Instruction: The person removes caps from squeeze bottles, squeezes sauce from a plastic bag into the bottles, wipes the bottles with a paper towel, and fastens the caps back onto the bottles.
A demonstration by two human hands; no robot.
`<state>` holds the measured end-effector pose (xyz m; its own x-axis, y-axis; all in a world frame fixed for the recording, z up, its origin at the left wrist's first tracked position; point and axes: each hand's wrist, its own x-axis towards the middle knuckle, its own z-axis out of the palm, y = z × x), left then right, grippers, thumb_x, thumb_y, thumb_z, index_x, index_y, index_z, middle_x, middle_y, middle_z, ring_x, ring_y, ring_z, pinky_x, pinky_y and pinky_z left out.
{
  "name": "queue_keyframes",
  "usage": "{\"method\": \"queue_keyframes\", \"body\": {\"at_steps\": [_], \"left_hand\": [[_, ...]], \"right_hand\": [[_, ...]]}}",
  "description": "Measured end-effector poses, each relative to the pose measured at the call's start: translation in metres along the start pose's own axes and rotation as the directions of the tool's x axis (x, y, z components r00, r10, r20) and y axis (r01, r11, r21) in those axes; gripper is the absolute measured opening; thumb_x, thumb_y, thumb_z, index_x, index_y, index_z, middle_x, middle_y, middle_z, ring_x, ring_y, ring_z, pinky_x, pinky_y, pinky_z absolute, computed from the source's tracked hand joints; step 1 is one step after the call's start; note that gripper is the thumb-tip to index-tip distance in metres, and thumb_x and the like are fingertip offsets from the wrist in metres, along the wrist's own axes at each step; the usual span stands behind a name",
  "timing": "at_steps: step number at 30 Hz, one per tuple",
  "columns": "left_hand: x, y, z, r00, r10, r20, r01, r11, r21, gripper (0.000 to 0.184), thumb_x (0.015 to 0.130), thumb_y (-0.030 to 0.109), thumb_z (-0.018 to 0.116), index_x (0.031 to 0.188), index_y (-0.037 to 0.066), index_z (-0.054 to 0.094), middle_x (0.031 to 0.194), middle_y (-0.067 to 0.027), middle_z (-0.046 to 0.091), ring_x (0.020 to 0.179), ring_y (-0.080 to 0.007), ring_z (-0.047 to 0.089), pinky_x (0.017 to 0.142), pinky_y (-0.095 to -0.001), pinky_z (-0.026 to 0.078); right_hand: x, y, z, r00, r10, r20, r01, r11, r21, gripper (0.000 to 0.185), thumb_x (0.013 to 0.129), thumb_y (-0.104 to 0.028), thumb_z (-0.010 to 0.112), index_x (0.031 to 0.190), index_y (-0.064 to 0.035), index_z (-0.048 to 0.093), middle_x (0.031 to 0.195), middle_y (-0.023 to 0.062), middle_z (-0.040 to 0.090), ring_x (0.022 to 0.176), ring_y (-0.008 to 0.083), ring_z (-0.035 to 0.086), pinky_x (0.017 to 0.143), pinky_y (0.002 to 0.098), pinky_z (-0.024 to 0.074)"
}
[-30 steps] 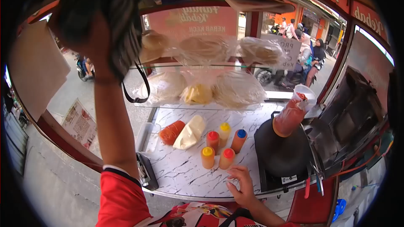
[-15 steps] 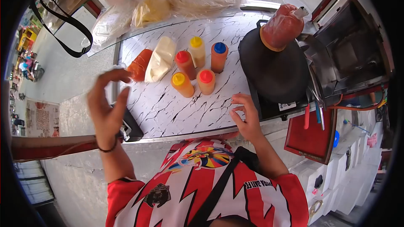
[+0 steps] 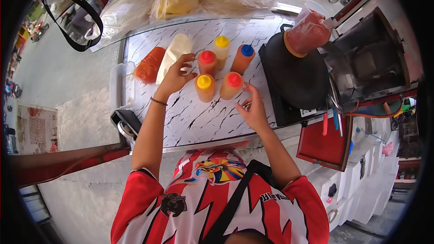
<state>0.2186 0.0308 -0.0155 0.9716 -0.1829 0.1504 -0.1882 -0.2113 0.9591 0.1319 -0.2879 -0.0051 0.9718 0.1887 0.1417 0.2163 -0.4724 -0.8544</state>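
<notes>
Several squeeze bottles stand upright on the white marbled counter (image 3: 181, 126). My left hand (image 3: 177, 77) is open, its fingers curved and apart, just left of a red-capped bottle (image 3: 207, 64) of red sauce and a yellow-capped bottle (image 3: 205, 89) of orange sauce. My right hand (image 3: 254, 108) is open beside another red-capped bottle (image 3: 231, 86); I cannot tell whether a fingertip touches it. Behind stand a yellow-capped bottle (image 3: 221, 54) of pale sauce and a blue-capped bottle (image 3: 243, 59). A bag of white sauce (image 3: 176, 49) lies partly behind my left hand, next to a bag of orange-red sauce (image 3: 150, 67).
A black round griddle (image 3: 296, 74) on a stove occupies the right, with a bag of red sauce (image 3: 307, 34) on it. A clear plastic container (image 3: 122, 86) sits at the left edge. Plastic-wrapped packs (image 3: 176, 2) lie along the back. A black strap (image 3: 86, 9) hangs at upper left.
My left hand has moved right from the counter's left side to the bottles. My right hand has come up and closer to the front red-capped bottle. The clear container now shows at left.
</notes>
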Motion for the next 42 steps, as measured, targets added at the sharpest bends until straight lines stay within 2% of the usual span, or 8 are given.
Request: {"method": "queue_keyframes", "body": {"at_steps": [6,10,13,19,22,29,38,42], "left_hand": [[0.030,0.003,0.017,0.979,-0.021,0.202,0.020,1.000,0.006,0.084,0.076,0.020,0.092,0.148,0.007,0.051,0.139,-0.0090,0.063,0.125,-0.0229,0.060,0.109,-0.0382,0.048],[0.032,-0.003,0.020,0.977,-0.071,0.202,0.081,0.996,-0.041,0.079,0.078,0.019,0.091,0.146,0.006,0.053,0.134,-0.0081,0.066,0.124,-0.0209,0.062,0.108,-0.0382,0.049],[0.030,-0.005,0.020,0.982,-0.045,0.184,0.054,0.998,-0.041,0.077,0.080,0.018,0.090,0.146,0.006,0.053,0.133,-0.0078,0.066,0.123,-0.0211,0.062,0.107,-0.0380,0.050],[0.022,-0.007,0.024,0.992,-0.032,0.121,0.033,0.999,-0.013,0.075,0.082,0.018,0.088,0.146,0.005,0.053,0.132,-0.0087,0.067,0.122,-0.0218,0.063,0.107,-0.0373,0.050],[0.019,-0.034,0.019,0.999,0.036,0.004,-0.034,0.971,-0.237,0.068,0.084,0.014,0.086,0.142,0.003,0.054,0.128,-0.0090,0.068,0.119,-0.0207,0.064,0.105,-0.0367,0.051],[-0.054,0.017,-0.027,0.919,-0.166,-0.358,0.005,0.912,-0.410,0.053,0.085,0.004,0.083,0.132,0.000,0.058,0.120,-0.0082,0.069,0.110,-0.0185,0.066,0.100,-0.0341,0.052],[-0.161,0.042,-0.023,0.953,-0.195,-0.230,0.132,0.956,-0.261,0.057,0.078,-0.004,0.087,0.127,-0.004,0.059,0.123,-0.0121,0.069,0.115,-0.0200,0.066,0.101,-0.0362,0.055],[-0.166,0.056,0.030,0.993,-0.069,-0.091,0.069,0.998,0.003,0.066,0.070,0.009,0.092,0.126,-0.002,0.059,0.116,-0.0098,0.067,0.108,-0.0204,0.066,0.099,-0.0364,0.051]], "right_hand": [[0.004,0.005,0.005,0.998,0.068,-0.015,-0.067,0.997,0.034,0.084,0.080,-0.005,0.082,0.152,-0.0103,0.040,0.137,0.0143,0.055,0.088,0.0170,0.064,0.064,0.0274,0.0513],[0.009,0.012,0.010,0.998,-0.030,-0.053,0.029,0.999,-0.025,0.085,0.079,-0.005,0.083,0.152,-0.0110,0.040,0.138,0.0115,0.055,0.090,0.0169,0.064,0.065,0.0270,0.0516],[0.020,0.013,0.015,0.998,-0.049,-0.042,0.049,0.999,-0.011,0.086,0.077,-0.007,0.084,0.151,-0.0091,0.041,0.139,0.0153,0.054,0.100,0.0276,0.065,0.083,0.0355,0.0552],[0.035,0.020,0.027,1.000,-0.015,0.010,0.015,1.000,0.004,0.087,0.074,-0.010,0.088,0.148,-0.0108,0.044,0.129,0.0131,0.065,0.100,0.0293,0.069,0.080,0.0370,0.0565],[0.035,0.015,0.027,0.998,0.040,0.047,-0.039,0.999,-0.018,0.082,0.076,-0.012,0.088,0.146,-0.0110,0.046,0.121,0.0130,0.069,0.093,0.0292,0.070,0.077,0.0371,0.0568],[0.028,0.055,0.029,1.000,0.007,0.027,-0.007,1.000,0.010,0.072,0.081,-0.014,0.086,0.141,-0.0036,0.048,0.116,0.0150,0.068,0.088,0.0279,0.070,0.074,0.0356,0.0567],[0.021,0.067,0.010,0.998,0.069,0.004,-0.069,0.997,0.018,0.076,0.081,-0.012,0.086,0.144,-0.0024,0.045,0.120,0.0153,0.063,0.082,0.0247,0.067,0.073,0.0347,0.0566],[0.002,0.066,0.007,0.991,-0.039,-0.127,0.024,0.993,-0.113,0.083,0.076,-0.013,0.090,0.145,-0.0037,0.044,0.113,0.0106,0.061,0.078,0.0182,0.063,0.064,0.0297,0.0509]]}}
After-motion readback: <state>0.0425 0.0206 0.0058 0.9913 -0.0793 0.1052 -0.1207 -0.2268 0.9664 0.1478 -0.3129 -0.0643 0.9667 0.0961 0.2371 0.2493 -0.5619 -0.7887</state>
